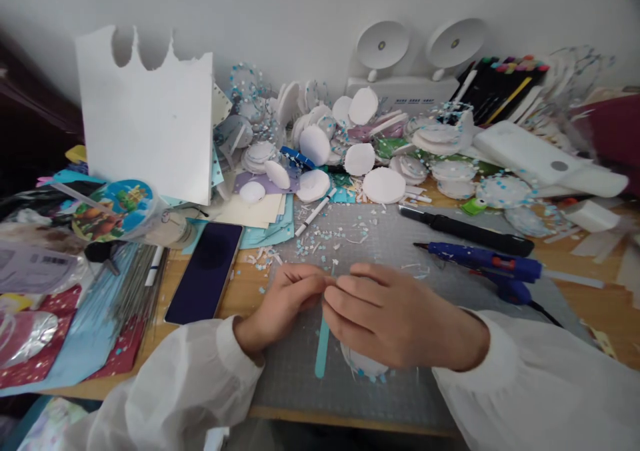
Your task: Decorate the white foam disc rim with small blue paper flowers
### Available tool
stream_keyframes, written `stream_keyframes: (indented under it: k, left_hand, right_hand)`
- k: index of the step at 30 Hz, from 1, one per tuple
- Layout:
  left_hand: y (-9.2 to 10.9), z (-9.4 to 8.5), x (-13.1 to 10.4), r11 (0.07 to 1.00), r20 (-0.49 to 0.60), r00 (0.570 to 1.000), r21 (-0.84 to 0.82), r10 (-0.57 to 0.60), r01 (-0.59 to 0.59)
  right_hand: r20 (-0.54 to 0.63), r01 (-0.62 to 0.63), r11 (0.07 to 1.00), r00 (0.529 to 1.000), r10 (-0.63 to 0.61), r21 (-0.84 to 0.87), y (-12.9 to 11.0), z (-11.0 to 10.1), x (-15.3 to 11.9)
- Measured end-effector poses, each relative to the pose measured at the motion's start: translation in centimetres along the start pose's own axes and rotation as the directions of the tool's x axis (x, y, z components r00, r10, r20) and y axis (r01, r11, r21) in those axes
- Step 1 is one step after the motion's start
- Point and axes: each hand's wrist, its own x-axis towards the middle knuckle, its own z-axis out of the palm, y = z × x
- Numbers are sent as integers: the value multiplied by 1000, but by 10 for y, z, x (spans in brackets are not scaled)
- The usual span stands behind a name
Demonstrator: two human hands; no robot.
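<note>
My left hand (290, 302) and my right hand (385, 314) meet at their fingertips over the grey cutting mat (295, 378). Both are closed in a pinch, and whatever lies between the fingers is hidden or too small to make out. A teal strip (323, 348) runs beneath the fingertips towards me; I cannot tell whether a finger touches it. Partly covered by my right hand is a white disc with blue bits (367, 364) around its edge. Small blue and white scraps (320, 244) are scattered beyond the hands, near a white marker (316, 212).
To the right lie a blue glue gun (485, 259) and a black-handled cutter (470, 230). A phone (205, 272), a lidded cup (123, 211) and wire stems (140, 284) are on the left. White foam discs (384, 184) pile up along the wall beside a torn white board (150, 124).
</note>
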Motion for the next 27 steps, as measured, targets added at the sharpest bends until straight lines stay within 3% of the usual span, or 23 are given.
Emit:
stream_keyframes:
  k: [6,8,10,11,13,15,17,19,22,27]
  left_hand:
    - [3,3,1,1000,57,998,-7,7,-7]
    - [3,4,1,998,89,996,42,33,-37]
    - [5,4,0,990,121,992,131,45,-61]
    - [6,4,-1,980,138,989,186,44,-70]
    - [9,5,-3,950,186,982,297,44,-99]
    - [11,6,-4,910,259,965,393,27,-131]
    - [12,7,-4,868,340,941,468,0,-168]
    - [13,7,-4,822,405,914,525,-12,-221]
    - [14,7,-3,766,470,883,562,14,-312]
    - [14,6,0,744,566,823,530,47,-407]
  right_hand:
    - [-82,-10,1000,997,8,-21,5,-6,-6]
    - [-125,-95,995,987,99,34,10,-9,-13]
    - [-185,-258,946,938,294,195,13,-10,-23]
    - [-213,-353,883,879,426,311,13,-10,-29]
    - [-222,-483,667,691,688,567,9,-6,-40]
    - [-152,-479,417,498,854,772,2,0,-50]
    - [-48,-411,225,399,916,883,-5,8,-57]
    - [58,-370,91,373,926,925,-11,13,-62]
    - [188,-356,-41,390,901,934,-15,16,-64]
    - [274,-339,-119,455,847,933,-17,14,-65]
